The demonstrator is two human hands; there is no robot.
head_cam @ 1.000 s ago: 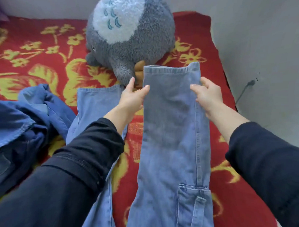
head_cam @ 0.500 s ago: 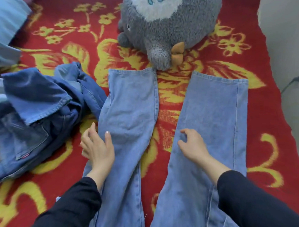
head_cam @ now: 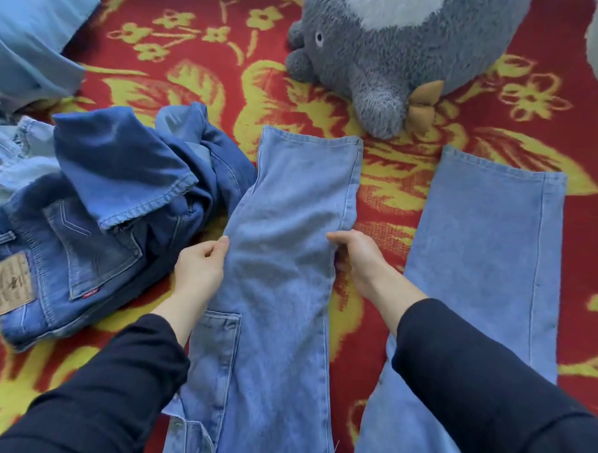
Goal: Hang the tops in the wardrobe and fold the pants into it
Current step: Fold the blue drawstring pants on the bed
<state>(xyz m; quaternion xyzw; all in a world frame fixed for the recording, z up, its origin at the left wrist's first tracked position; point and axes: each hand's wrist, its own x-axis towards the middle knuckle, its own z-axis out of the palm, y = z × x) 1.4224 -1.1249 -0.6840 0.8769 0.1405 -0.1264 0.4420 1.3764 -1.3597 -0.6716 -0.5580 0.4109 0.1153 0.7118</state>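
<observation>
Light blue jeans lie spread on the red and yellow blanket, legs pointing away from me. My left hand pinches the left edge of the left leg about mid-length. My right hand grips the right edge of that same leg, fingers curled under the fabric. The right leg lies flat and untouched on the blanket. A cargo pocket shows on the left leg below my left hand.
A crumpled heap of darker blue jeans lies at the left, touching the left leg. A grey plush toy sits beyond the hems. Pale blue cloth fills the top left corner. The blanket shows between the legs.
Both hands let go of the right leg, laid it flat, then moved left. They now hold the two edges of the left leg. The camera has shifted left.
</observation>
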